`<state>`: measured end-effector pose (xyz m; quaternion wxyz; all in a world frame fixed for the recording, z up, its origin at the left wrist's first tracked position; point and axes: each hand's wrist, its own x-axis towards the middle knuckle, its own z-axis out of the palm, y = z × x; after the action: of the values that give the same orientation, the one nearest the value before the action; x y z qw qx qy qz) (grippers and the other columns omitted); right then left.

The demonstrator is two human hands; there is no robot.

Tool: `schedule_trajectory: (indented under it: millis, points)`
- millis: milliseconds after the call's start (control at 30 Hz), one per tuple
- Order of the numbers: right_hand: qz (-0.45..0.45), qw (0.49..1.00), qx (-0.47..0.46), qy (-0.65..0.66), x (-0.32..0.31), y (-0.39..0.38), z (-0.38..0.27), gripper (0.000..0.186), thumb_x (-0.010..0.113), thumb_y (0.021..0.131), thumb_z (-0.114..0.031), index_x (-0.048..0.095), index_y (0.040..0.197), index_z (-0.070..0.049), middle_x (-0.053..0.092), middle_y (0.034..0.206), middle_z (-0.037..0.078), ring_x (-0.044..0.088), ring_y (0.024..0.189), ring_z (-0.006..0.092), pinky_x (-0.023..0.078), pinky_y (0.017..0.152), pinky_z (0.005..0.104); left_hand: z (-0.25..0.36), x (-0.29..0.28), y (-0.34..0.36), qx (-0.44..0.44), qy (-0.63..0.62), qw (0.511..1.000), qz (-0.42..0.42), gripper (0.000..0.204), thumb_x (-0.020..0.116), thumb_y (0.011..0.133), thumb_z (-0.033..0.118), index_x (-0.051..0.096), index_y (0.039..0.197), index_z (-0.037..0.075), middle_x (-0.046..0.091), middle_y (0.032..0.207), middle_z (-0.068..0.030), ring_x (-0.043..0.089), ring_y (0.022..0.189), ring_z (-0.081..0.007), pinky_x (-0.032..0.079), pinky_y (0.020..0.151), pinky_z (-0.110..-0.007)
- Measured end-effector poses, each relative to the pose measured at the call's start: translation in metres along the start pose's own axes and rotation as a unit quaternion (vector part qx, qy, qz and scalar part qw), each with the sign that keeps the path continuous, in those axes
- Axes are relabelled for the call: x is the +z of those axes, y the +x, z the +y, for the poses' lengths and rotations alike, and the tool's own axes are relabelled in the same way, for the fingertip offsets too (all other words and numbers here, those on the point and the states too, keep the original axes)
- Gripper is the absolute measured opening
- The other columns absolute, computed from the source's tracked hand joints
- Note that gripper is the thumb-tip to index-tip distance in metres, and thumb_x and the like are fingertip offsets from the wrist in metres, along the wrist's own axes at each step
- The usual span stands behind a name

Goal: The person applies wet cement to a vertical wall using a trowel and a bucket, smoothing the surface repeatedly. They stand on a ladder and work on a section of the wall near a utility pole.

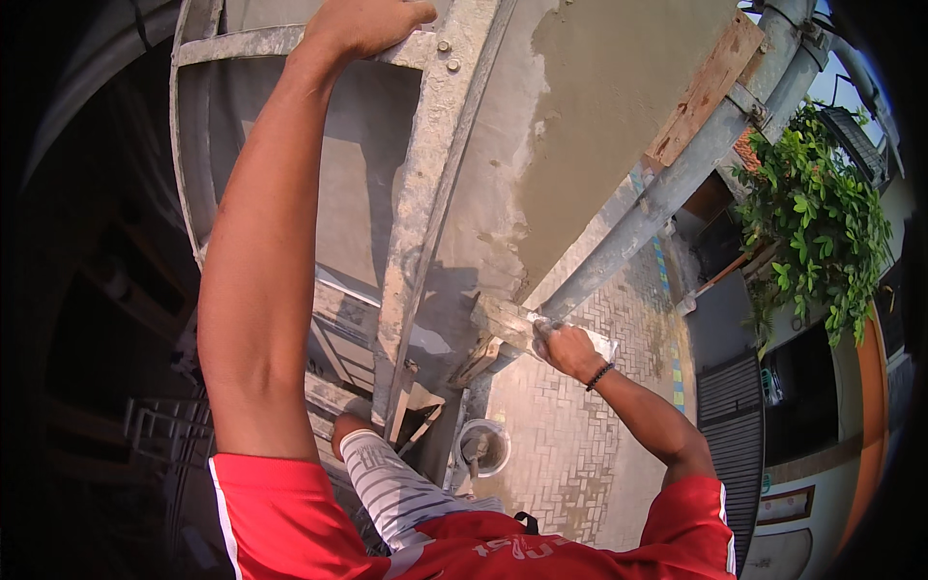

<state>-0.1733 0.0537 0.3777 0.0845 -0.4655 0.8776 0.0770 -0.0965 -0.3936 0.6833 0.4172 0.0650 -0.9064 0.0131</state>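
My left hand, at the top of the view, is closed over the crossbar of a cement-spattered frame like a ladder. Some of its fingers are cut off by the upper edge. Lower and to the right, my right hand grips a flat, pale, cement-smeared board, like a plasterer's float. The board lies at the lower corner of a wall, part of which carries darker, wet-looking plaster. My right fingers partly hide its grip.
A bolted upright stands between my arms. Far below, a white bucket holds grey material on brick paving. A metal pole with a wooden plank slants along the wall's right edge. A leafy tree and a dark gate are at right.
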Motion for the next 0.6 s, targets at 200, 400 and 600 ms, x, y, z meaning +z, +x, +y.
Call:
schedule_trajectory:
  millis: [200, 400, 600]
  points:
    - [0.250, 0.958, -0.051, 0.129, -0.090, -0.033, -0.013, 0.058, 0.059, 0.087, -0.018, 0.045, 0.141, -0.004, 0.063, 0.104, 0.026, 0.064, 0.090, 0.0449, 0.053, 0.079, 0.0484, -0.021, 0.008, 0.000, 0.001, -0.001, 1.000, -0.015, 0.043, 0.054, 0.094, 0.045, 0.069, 0.115, 0.010, 0.070, 0.109, -0.0151, 0.065, 0.101, -0.0349, 0.050, 0.090, -0.044]
    - [0.263, 0.959, 0.029, -0.101, -0.111, 0.008, -0.019, 0.069, 0.057, 0.086, -0.010, 0.031, 0.149, -0.002, 0.058, 0.104, 0.022, 0.067, 0.075, 0.0348, 0.056, 0.064, 0.0435, -0.010, 0.001, -0.002, -0.010, -0.048, 0.999, 0.015, 0.046, 0.055, 0.094, 0.046, 0.067, 0.120, 0.011, 0.069, 0.114, -0.0163, 0.064, 0.104, -0.0340, 0.050, 0.092, -0.043]
    - [0.167, 0.976, -0.012, -0.137, 0.003, 0.020, 0.008, 0.066, 0.056, 0.086, -0.011, 0.033, 0.147, 0.000, 0.059, 0.105, 0.025, 0.068, 0.066, 0.0340, 0.057, 0.056, 0.0423, 0.003, -0.004, 0.002, -0.050, -0.048, 0.998, -0.015, 0.046, 0.056, 0.093, 0.047, 0.066, 0.121, 0.012, 0.068, 0.115, -0.0172, 0.064, 0.104, -0.0333, 0.050, 0.091, -0.043]
